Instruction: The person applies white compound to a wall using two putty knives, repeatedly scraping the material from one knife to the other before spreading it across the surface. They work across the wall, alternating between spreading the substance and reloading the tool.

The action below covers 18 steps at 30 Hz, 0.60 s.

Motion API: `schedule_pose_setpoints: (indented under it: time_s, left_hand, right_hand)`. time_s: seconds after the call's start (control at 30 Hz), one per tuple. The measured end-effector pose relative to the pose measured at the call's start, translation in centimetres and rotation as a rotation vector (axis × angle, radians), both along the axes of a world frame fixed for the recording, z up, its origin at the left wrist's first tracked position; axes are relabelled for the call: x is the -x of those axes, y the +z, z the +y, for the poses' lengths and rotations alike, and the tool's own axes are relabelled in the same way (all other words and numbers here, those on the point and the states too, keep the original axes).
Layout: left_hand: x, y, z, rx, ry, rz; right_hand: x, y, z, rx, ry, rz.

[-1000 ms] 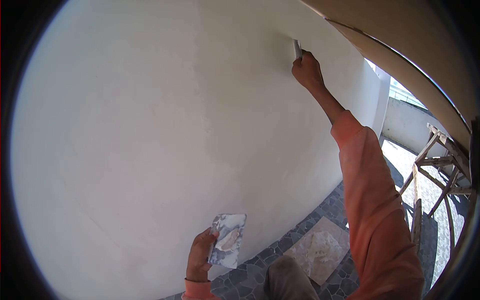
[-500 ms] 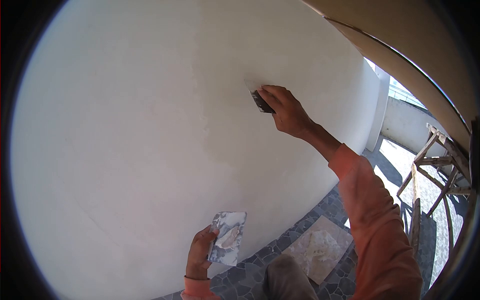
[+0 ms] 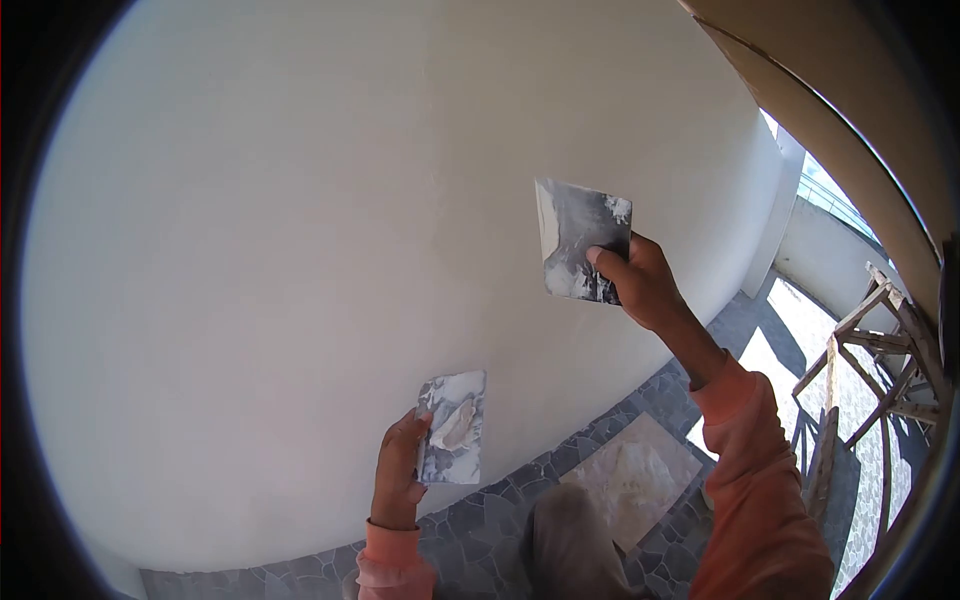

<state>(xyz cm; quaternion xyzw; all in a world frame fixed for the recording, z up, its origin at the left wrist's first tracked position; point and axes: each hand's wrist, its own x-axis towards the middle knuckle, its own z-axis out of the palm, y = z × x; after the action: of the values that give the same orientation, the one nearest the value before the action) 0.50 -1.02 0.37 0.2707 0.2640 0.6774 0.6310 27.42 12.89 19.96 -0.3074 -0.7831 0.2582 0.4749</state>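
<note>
My left hand (image 3: 401,468) grips a small flat plate (image 3: 466,391) by its left edge, thumb on top; grey and white smears and a lump of pale paste lie on its face. Higher and to the right, my right hand (image 3: 645,280) holds a dark flat scraper blade (image 3: 577,232), thumb on its face, with white paste along its left edge and corners. The blade's broad face is turned toward me. Behind both hands stands a white wall (image 3: 270,250), with a darker, damp-looking area behind the scraper.
A stained square board (image 3: 632,475) lies on the dark stone-patterned floor (image 3: 480,530) beside my knee (image 3: 570,545). A wooden trestle (image 3: 880,340) stands at the right. A brown overhanging panel (image 3: 830,70) crosses the upper right, with a low wall (image 3: 825,250) beyond.
My right hand has moved down and right with the scraper, turning its face toward me. My left hand and its plate have risen slightly. The view has shifted a little.
</note>
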Motion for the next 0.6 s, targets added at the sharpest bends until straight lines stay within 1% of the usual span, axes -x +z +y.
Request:
schedule_pose_setpoints:
  time_s: [0.03,0.07,0.13,0.2,0.27,0.33,0.37,0.47,0.53,0.6]
  left_hand:
    - [-0.1,-0.4,0.0,-0.002,0.01,-0.015]
    - [-0.3,-0.9,0.0,0.007,0.018,-0.05]
    - [-0.5,-1.2,0.0,0.013,0.028,-0.113]
    - [-0.7,-0.9,-0.3,0.042,0.028,-0.128]
    - [-0.7,0.1,-0.6,0.053,0.012,-0.157]
    - [-0.5,1.4,-1.6,0.063,-0.01,-0.207]
    - [0.1,0.6,-1.5,0.026,-0.063,-0.241]
    - [0.3,1.0,-1.8,0.032,-0.11,-0.309]
    - [0.2,1.1,-2.0,-0.018,-0.103,-0.217]
    - [-0.3,1.6,-2.2,-0.026,-0.068,-0.145]
  right_hand:
    - [0.1,-1.0,-1.1,-0.009,0.016,-0.022]
    - [0.3,-2.0,-2.2,-0.079,0.042,-0.063]
    - [1.2,-3.5,-5.8,0.01,0.109,-0.213]
    - [3.2,-5.7,-7.5,-0.58,0.331,-0.256]
    - [4.3,-7.5,-9.0,-0.628,0.515,-0.363]
    - [5.9,-9.0,-10.4,-0.75,0.56,-0.375]
    - [6.3,-9.4,-10.6,-0.791,0.542,-0.402]
    - [6.5,-10.6,-10.9,-0.887,0.488,-0.49]
    - [5.8,-11.1,-10.6,-0.922,0.448,-0.563]
    - [5.3,-11.7,-10.4,-0.908,0.445,-0.57]
